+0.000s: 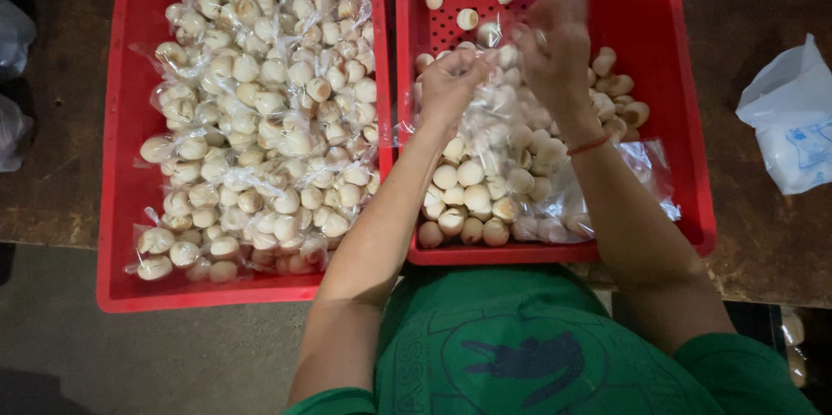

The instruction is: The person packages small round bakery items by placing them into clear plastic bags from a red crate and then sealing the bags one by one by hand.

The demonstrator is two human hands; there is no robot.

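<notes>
Both hands [446, 86] [555, 51] gripping clear bag [511, 133], right fingers [563, 12] blurred

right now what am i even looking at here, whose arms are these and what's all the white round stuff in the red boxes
This is one picture from a camera worn on a person's head, looking straight down, so the two bare arms are that person's own. There is no machine here.

On a dark wooden table sit two red plastic crates. The left crate is heaped with clear bags of small pale round pieces. The right crate holds loose pieces and one open clear bag full of them.

The left hand grips the top of that bag. The right hand, blurred by motion, is at the bag's mouth; whether it holds anything is unclear. A red band circles the right wrist. A white plastic bag lies at the far right.
</notes>
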